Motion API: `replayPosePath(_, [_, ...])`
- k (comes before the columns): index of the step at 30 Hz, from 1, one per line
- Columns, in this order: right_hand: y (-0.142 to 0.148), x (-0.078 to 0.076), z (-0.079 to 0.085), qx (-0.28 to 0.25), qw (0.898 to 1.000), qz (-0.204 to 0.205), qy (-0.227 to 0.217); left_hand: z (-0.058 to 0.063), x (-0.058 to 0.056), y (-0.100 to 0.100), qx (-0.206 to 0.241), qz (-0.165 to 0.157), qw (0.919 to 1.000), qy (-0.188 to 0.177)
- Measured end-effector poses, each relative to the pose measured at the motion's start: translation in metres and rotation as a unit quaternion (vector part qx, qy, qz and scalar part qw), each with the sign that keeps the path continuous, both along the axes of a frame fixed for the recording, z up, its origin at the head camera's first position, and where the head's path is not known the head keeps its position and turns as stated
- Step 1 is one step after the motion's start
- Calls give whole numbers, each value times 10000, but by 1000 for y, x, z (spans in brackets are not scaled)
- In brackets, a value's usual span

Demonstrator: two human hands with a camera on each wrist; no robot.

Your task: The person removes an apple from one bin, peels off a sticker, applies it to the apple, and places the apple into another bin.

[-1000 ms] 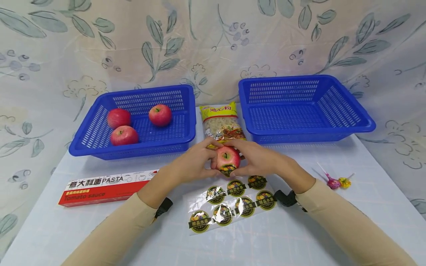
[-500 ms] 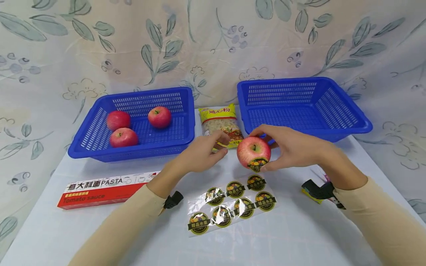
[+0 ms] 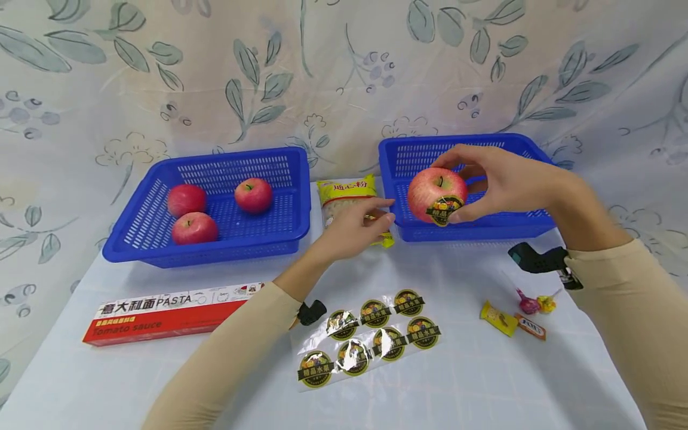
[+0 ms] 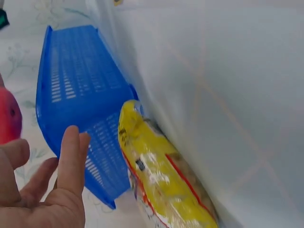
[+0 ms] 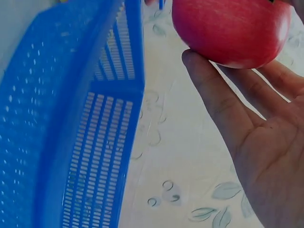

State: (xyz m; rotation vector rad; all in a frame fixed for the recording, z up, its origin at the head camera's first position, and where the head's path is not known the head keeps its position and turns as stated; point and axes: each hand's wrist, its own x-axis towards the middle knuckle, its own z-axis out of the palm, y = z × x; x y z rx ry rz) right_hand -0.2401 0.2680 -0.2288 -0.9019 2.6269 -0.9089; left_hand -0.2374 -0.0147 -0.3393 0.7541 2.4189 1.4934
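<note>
Currently: one apple (image 3: pixel 427 192), its black sticker (image 3: pixel 446 210) reading 精品, gripped between thumb and fingers of the right hand (image 3: pixel 502 186), overlapping the right basket's (image 3: pixel 484 230) near rim in the head view. Left hand (image 3: pixel 352 230): holding nothing, fingers loosely parted, by the 通心粉 bag (image 3: pixel 346 190). Toward the table's (image 3: pixel 462 388) left edge: box (image 3: pixel 172 313), "意大利面 PASTA", "Tomato sauce". Toward its near edge: sheet (image 3: pixel 361 333), seven stickers, 精品水果.

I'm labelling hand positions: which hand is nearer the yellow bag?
The left hand: it covers part of the yellow bag in the head view. The right hand is farther right, holding an apple in front of or over the right basket.
</note>
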Motion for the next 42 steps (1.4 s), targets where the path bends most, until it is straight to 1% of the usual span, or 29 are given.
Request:
replayPosePath(2, [2,-12,2,86,10000,-46,-6,-1,-1,5,31,136,9999,-7])
replayPosePath(5, [6,-29,2,162,9998,-99,-61,-1,-2,11,-135,375,9990,186])
replayPosePath(8, [10,-48,0,215,9996,-156,-136,-2,-3,14,-254,551,9976,333])
replayPosePath(10, [12,-61,-3,261,9993,-183,-205,-3,-3,15,-216,611,9973,352])
replayPosePath(13, [11,-82,-7,388,9983,-295,-309,-4,-4,14,-127,649,9971,370])
replayPosePath(17, [6,-109,-16,735,9954,-515,-346,-6,-5,12,39,632,9974,335])
replayPosePath(21, [1,-133,-29,949,9922,-635,-500,-6,-8,13,129,583,9978,301])
replayPosePath(24, [-2,-148,-42,1017,9902,-666,-692,-7,-9,14,170,542,9981,224])
replayPosePath(27, [-4,-159,-54,1063,9890,-638,-808,-8,-10,15,178,537,9982,174])
replayPosePath(31, [-9,-169,-68,1088,9879,-633,-906,-8,-11,15,200,521,9984,134])
replayPosePath(37, [-12,-173,-83,1228,9818,-900,-1138,-9,-12,17,249,511,9984,77])
replayPosePath(39, [-14,-173,-85,1264,9802,-938,-1203,-9,-12,16,164,477,9987,123])
replayPosePath(42, [-18,-173,-85,1327,9785,-956,-1254,-7,-13,10,-260,286,9986,369])
